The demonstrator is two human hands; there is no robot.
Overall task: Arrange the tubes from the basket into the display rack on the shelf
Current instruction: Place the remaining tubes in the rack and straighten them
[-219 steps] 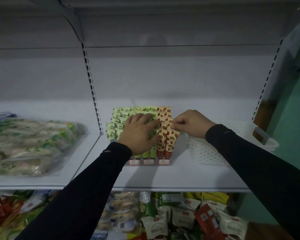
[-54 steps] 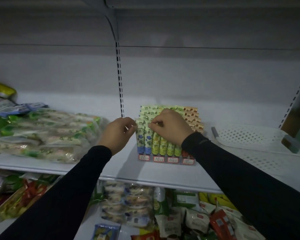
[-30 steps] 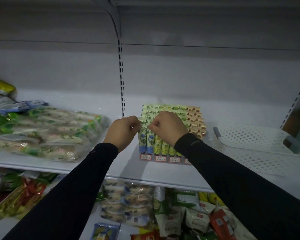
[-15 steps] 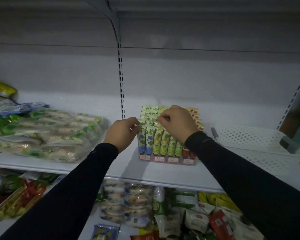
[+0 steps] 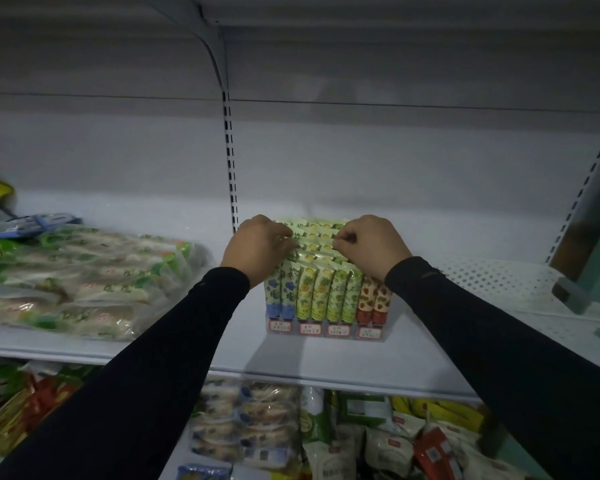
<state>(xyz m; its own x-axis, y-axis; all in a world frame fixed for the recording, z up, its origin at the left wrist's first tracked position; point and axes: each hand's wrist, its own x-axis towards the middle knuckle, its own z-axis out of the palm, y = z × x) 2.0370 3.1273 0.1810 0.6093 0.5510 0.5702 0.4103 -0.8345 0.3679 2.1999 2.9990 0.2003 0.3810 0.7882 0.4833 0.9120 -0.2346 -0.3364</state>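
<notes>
Presently: tubes [image 5: 321,292] upright in display rack [image 5: 326,329], crimped tops rearward; left hand [image 5: 258,249] and right hand [image 5: 373,247] apparently pinching the tops, equally near.

Two forearms enter from the lower edge, each covered by a long, close-fitting black sleeve [image 5: 174,355] that ends at the wrist. The right sleeve's cuff [image 5: 417,271] shows a faint seam line. Both hands, left hand [image 5: 257,249] and right hand [image 5: 373,245], are bare, without gloves.
</notes>
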